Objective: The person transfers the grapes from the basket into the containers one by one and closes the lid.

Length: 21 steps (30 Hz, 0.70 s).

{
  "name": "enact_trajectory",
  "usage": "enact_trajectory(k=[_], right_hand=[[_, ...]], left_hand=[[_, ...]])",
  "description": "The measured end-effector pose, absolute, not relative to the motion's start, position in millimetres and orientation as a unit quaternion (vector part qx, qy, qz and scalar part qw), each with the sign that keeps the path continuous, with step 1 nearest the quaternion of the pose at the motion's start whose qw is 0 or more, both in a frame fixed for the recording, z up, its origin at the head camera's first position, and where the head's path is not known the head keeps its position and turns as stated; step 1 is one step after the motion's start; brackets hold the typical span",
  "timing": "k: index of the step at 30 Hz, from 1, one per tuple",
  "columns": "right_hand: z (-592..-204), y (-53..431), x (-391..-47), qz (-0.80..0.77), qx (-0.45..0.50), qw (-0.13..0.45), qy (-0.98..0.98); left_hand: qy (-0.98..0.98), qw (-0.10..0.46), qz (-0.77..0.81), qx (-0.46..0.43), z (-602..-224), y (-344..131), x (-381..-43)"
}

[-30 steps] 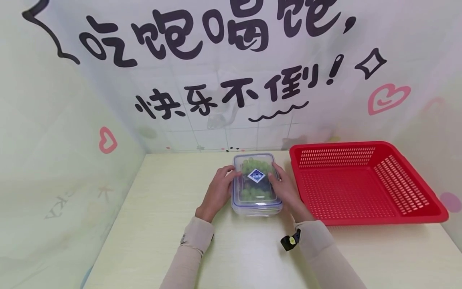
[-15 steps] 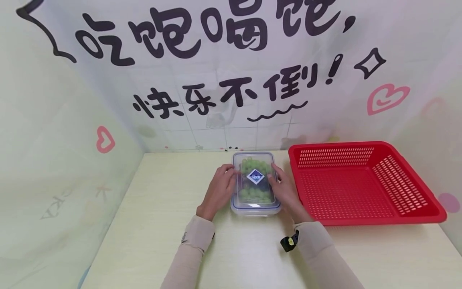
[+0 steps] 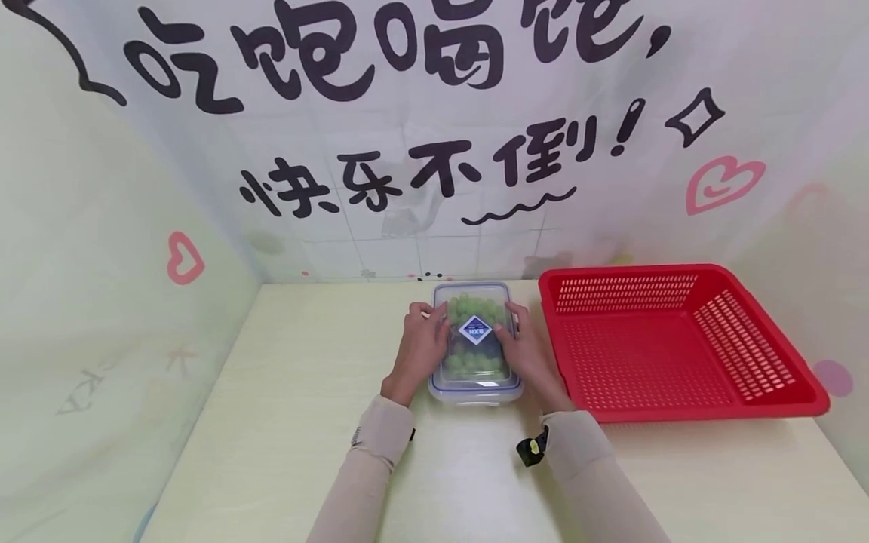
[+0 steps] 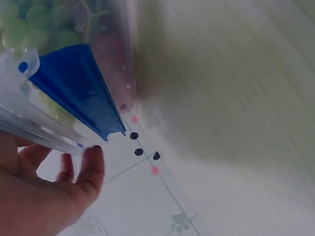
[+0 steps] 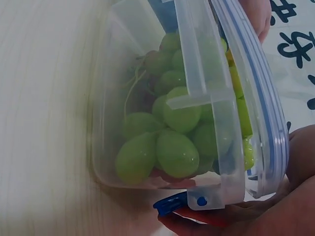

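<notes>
In the head view, a clear plastic food container (image 3: 468,397) holding green grapes (image 5: 177,152) stands on the table. Its lid (image 3: 490,383) is blue-edged and bears a diamond-shaped label. My left hand (image 3: 421,345) holds the lid's left edge, and my right hand (image 3: 529,353) grips the right one, thumb on top. A blue latch (image 4: 78,88) sticks outward, unfastened, beside my left fingers. Another latch (image 5: 172,202) juts out by my right fingertips. From the right wrist, the lid stands slightly off the container's rim.
To the right stands a red perforated plastic basket (image 3: 645,354), close to my right hand. A white printed backdrop (image 3: 380,264) rises along the table's back edge. The pale table (image 3: 305,422) extends left and in front.
My left hand has shifted right, bringing its fingers onto the lid's left edge. The right hand keeps its place on the lid. The whole head view has drifted slightly.
</notes>
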State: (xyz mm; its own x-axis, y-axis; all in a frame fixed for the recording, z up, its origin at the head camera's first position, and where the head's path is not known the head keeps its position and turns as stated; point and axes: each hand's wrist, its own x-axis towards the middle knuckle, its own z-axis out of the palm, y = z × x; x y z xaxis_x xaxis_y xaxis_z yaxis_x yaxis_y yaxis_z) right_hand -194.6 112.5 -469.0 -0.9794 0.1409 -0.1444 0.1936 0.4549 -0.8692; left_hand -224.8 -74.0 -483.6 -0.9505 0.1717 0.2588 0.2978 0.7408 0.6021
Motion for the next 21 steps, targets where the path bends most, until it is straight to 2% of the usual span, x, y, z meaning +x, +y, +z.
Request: enact_trajectory(k=[8, 13, 21], right_hand=[[-475.2, 108.3, -199.4, -0.433, 0.111, -0.008, 0.895], [-476.0, 105.6, -202.4, -0.417, 0.114, -0.021, 0.901], [-477.5, 104.0, -206.8, -0.471, 0.123, -0.005, 0.873]], left_hand=[[-0.928, 0.022, -0.359, -0.099, -481.2, -75.8, -227.0], [-0.926, 0.024, -0.363, -0.099, -482.8, -74.7, -231.3], [-0.92, 0.0, -0.382, -0.09, -489.4, -74.3, -235.9]])
